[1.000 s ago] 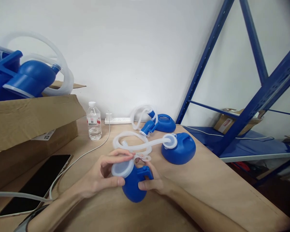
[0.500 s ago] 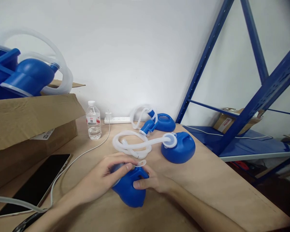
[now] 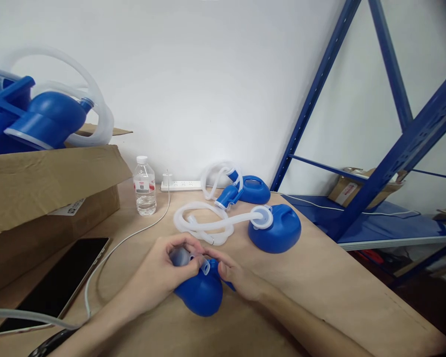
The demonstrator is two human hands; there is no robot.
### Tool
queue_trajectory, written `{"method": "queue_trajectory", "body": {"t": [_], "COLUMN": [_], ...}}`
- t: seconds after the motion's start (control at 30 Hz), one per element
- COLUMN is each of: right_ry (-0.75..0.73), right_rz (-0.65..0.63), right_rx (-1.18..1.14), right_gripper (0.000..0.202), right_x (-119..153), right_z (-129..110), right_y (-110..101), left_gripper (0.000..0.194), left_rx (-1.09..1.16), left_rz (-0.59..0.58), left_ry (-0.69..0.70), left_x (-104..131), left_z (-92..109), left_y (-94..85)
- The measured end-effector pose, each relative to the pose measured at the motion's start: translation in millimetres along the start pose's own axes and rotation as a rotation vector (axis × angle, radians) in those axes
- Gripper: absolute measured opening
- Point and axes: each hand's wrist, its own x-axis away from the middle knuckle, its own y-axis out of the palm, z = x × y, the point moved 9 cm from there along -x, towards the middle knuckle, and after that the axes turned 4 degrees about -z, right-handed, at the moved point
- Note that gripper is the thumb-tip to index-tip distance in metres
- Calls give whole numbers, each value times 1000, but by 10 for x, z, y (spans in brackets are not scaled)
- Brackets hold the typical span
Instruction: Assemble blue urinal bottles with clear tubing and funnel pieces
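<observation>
blue plastic jug (image 3: pixel 200 295) tipped between a person's fingers

from where i stand, a white wall (image 3: pixel 208 74) fills the back, with a blue metal rack (image 3: pixel 318 84) leaning into view at the right. before it spreads a wooden table (image 3: pixel 319 307), and at the left stands a cardboard box (image 3: pixel 40 188) topped with more blue plastic pieces (image 3: pixel 55 114). a wider blue container (image 3: pixel 282 235) sits beyond the right hand (image 3: pixel 241 278), its pale hose (image 3: pixel 238 218) coiled past the left hand (image 3: pixel 163 267).

the jug is near the table's front edge, tilted, mouth to the left; i can't tell whether its underside touches the wood. it looks hollow, so i'd judge it light and fairly stiff, though smooth enough to slide in dry fingers.

a water bottle (image 3: pixel 144 191) and a dark phone (image 3: pixel 55 285) lie off to the left.

the handle (image 3: pixel 229 285), half hidden by the right hand, seems the surest place to hold. that hand's fingers reach along the top; whether they grip, i can't tell. the left hand curls round the pale mouth (image 3: pixel 179 256), thumb and fingertips pinching a small clear tab (image 3: pixel 205 267). it looks soft and bendy, best held near its end and not tugged hard.
</observation>
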Motion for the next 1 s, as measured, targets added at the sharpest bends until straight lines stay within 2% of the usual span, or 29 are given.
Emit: {"method": "queue_trajectory", "body": {"t": [0.13, 0.3, 0.53, 0.7, 0.83, 0.9, 1.0], "right_ry": [-35, -122, -179, -262, -350, -378, -390], "right_rz": [55, 94, 182, 227, 255, 267, 270], "right_rx": [167, 312, 307, 470, 575, 625, 700], "right_gripper": [72, 56, 48, 46, 42, 40, 35], "right_x": [37, 66, 95, 117, 174, 194, 197], "right_z": [-225, -526, -557, -595, -658, -670, -641], "right_y": [62, 214, 204, 212, 247, 255, 253], "left_gripper": [8, 10, 14, 14, 11, 15, 15], "left_rx": [-139, -284, -369, -350, -351, -360, -369], "left_rz": [39, 132, 89, 89, 102, 123, 71], "left_ry": [32, 162, 246, 290, 257, 205, 139], "left_x": [38, 106, 143, 160, 151, 145, 130], "left_z": [97, 279, 356, 412, 356, 286, 210], "left_y": [-26, -68, -3, 30, 22, -10, 7]}}
